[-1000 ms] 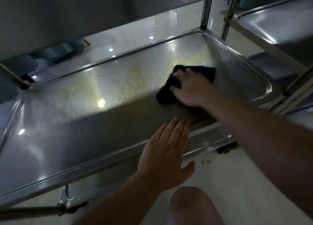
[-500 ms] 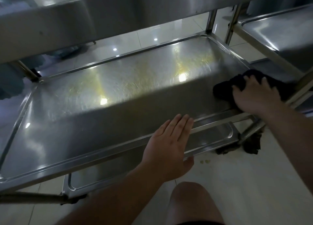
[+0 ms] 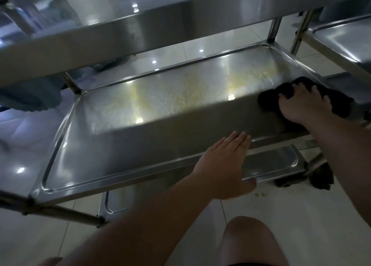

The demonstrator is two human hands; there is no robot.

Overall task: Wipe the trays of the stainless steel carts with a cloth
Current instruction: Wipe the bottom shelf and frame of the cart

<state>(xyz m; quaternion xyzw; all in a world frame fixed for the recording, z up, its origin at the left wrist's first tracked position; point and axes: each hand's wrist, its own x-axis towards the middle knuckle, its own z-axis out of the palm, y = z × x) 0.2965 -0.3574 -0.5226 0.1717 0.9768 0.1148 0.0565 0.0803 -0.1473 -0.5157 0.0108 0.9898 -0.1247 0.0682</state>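
Note:
The middle tray [image 3: 60,145] of a stainless steel cart fills the centre, scratched and shiny with yellowish glare. A dark cloth [image 3: 339,103] lies bunched at the tray's right end. My right hand [image 3: 301,105] presses down on the cloth, fingers spread over it. My left hand [image 3: 222,165] rests flat on the tray's front rim, fingers together and extended, holding nothing. The cart's top tray [image 3: 100,37] overhangs at the top of the view, and a lower tray [image 3: 281,161] shows beneath the front rim.
A second steel cart [image 3: 341,43] stands close on the right. A caster wheel [image 3: 321,175] sits on the white tiled floor by the cart's right leg. A blue bundle [image 3: 30,97] lies on the floor beyond the left side. My bare knee [image 3: 249,243] is below.
My right hand slid the cloth from the tray's middle to its right end, then a little back inward. My left hand stayed on the front rim. The view tilted up.

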